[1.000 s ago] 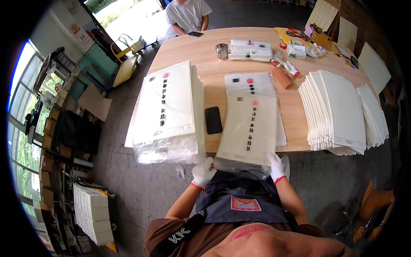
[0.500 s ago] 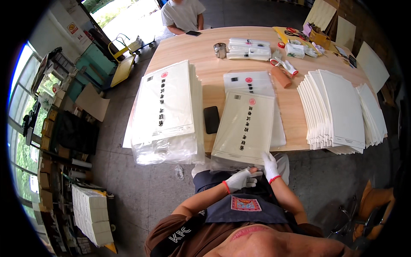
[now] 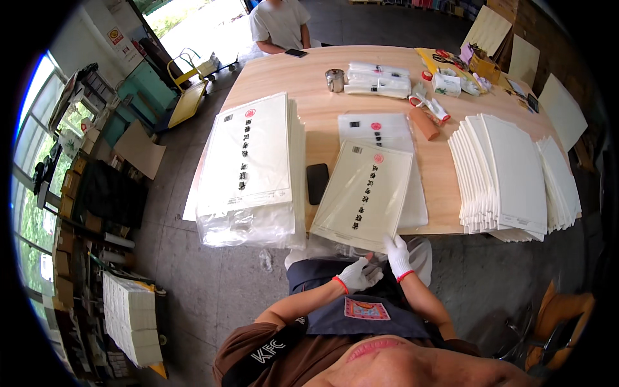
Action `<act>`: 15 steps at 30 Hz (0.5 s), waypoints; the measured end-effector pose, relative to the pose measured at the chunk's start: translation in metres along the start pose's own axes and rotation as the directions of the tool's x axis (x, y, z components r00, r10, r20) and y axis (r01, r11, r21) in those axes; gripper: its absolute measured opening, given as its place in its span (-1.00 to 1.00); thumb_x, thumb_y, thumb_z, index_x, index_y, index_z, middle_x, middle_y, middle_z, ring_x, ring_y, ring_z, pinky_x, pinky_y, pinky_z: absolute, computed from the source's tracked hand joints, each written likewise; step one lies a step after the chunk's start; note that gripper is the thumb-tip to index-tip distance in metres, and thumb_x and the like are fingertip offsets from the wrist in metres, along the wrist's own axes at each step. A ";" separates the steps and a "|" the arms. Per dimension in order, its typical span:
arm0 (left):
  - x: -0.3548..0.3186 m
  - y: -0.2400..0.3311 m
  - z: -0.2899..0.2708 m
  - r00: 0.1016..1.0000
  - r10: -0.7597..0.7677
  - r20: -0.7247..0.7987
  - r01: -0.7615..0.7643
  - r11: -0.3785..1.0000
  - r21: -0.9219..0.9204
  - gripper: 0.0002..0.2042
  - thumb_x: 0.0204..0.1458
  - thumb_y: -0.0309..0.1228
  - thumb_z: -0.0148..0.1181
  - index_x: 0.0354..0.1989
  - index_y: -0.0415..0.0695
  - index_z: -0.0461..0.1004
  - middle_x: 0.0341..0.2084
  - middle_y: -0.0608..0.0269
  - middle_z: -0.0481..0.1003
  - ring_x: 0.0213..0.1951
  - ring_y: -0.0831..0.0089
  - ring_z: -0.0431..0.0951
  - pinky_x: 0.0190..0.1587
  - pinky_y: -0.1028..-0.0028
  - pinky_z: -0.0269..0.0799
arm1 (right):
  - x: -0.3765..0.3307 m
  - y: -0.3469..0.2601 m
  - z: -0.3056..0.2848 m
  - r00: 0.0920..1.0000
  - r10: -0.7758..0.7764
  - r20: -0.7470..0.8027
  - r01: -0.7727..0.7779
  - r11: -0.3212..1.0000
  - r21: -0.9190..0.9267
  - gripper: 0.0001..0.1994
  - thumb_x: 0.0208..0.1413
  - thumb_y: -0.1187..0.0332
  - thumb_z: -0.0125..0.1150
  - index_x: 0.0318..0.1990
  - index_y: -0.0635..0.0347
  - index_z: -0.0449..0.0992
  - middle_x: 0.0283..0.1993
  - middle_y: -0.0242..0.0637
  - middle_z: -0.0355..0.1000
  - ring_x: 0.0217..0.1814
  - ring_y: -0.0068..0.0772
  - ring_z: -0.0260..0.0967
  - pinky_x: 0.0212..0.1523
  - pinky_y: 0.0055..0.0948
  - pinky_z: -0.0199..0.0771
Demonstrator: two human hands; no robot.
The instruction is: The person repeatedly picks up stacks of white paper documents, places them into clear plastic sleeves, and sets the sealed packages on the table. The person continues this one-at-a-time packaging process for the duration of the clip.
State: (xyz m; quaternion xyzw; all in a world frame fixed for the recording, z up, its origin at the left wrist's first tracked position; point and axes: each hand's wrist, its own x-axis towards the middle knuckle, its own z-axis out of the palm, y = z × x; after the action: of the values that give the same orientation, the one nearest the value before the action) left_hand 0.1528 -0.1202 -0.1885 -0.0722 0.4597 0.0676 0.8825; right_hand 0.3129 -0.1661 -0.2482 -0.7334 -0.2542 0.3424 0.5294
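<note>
A clear plastic bag with a cream printed paper sheet (image 3: 364, 193) in it lies tilted at the table's near edge, its lower end overhanging. My right hand (image 3: 398, 257), in a white glove with a red cuff, is closed on its lower right corner. Just below the bag's lower edge is my left hand (image 3: 361, 275), gloved alike with a bare fingertip showing. Its fingers are curled; what they hold is hard to make out. Underneath lies a flat stack of clear plastic bags (image 3: 412, 161). A tall stack of bagged sheets (image 3: 248, 155) stands to the left.
Between the stacks lies a black phone (image 3: 317, 184). Fanned white paper folders (image 3: 509, 180) occupy the right side. Farther back are a metal cup (image 3: 334, 80), rolled plastic bags (image 3: 378, 79), a brown roll (image 3: 424, 124) and scissors (image 3: 445, 57). A person (image 3: 278, 26) sits across the table (image 3: 277, 74).
The bagged sheet has turned slightly, its lower end shifting left and toward me. Both my hands have moved a little left and nearer my body with it.
</note>
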 end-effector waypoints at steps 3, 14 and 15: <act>0.034 0.002 -0.022 0.997 -0.032 0.070 0.038 0.996 -0.081 -0.86 0.22 -0.33 -0.04 -0.12 0.03 0.44 -0.51 0.34 0.38 -0.44 0.43 0.45 -0.36 0.41 0.49 | -0.001 -0.008 0.002 0.999 -0.031 0.018 0.030 0.997 0.068 -0.60 0.16 0.13 0.10 0.00 0.26 0.47 -0.17 -0.22 0.55 -0.15 -0.38 0.46 -0.07 -0.41 0.37; -0.076 0.008 0.039 0.575 -0.275 0.771 -0.741 0.226 0.633 -0.88 0.14 -0.38 0.12 -0.35 -0.17 0.42 -0.52 0.33 0.46 -0.49 0.59 0.48 -0.47 0.57 0.41 | -0.004 -0.061 -0.043 0.976 0.204 0.078 -0.218 0.922 0.321 -0.68 0.13 0.31 0.17 -0.03 0.34 0.46 -0.16 -0.37 0.47 -0.14 -0.57 0.35 -0.06 -0.53 0.33; -0.086 0.017 0.035 0.655 -0.169 0.737 -0.697 0.244 0.675 -0.89 0.16 -0.41 0.09 -0.35 -0.17 0.43 -0.48 0.30 0.49 -0.46 0.58 0.49 -0.43 0.56 0.44 | -0.004 -0.060 -0.059 0.983 0.148 0.112 -0.179 0.917 0.356 -0.70 0.11 0.34 0.19 -0.05 0.33 0.47 -0.17 -0.37 0.47 -0.15 -0.58 0.35 -0.09 -0.53 0.35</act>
State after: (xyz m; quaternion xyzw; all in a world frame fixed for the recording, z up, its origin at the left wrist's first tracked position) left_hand 0.1289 -0.1015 -0.0985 0.5780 0.0472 -0.0278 0.8142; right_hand 0.3554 -0.1860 -0.1777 -0.6261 -0.1457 0.4568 0.6149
